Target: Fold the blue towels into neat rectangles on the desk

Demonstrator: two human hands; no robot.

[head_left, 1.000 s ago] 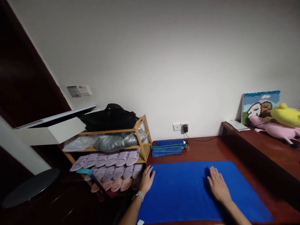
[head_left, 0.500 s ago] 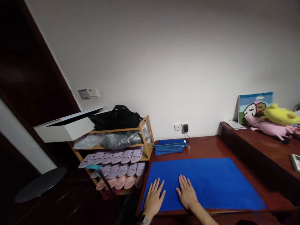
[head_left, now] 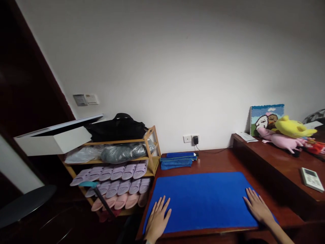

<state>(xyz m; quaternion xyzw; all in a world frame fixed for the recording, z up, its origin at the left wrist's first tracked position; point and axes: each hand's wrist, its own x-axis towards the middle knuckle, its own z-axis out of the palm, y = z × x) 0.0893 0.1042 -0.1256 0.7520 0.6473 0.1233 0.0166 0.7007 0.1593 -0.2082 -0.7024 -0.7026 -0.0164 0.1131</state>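
Observation:
A blue cloth [head_left: 203, 200] lies spread flat on the reddish-brown desk [head_left: 215, 161]. My left hand [head_left: 157, 217] rests palm down on its left front part, fingers stretched out. At the cloth's right edge my right hand [head_left: 258, 207] lies flat, fingers spread, holding nothing. Behind the spread cloth, folded blue cloths [head_left: 177, 160] are stacked near the wall.
To the left stands a wooden rack [head_left: 152, 149] with purple and pink slippers, a black bag [head_left: 119, 128] and a white box [head_left: 58, 140]. On the raised right ledge are plush toys [head_left: 291, 127], a picture [head_left: 266, 117] and a white device with a small screen [head_left: 312, 179]. A black plug [head_left: 195, 140] sits in the wall socket.
My right hand has slid from the middle of the cloth to its right edge. The left hand stays on the left part. The view has turned slightly right.

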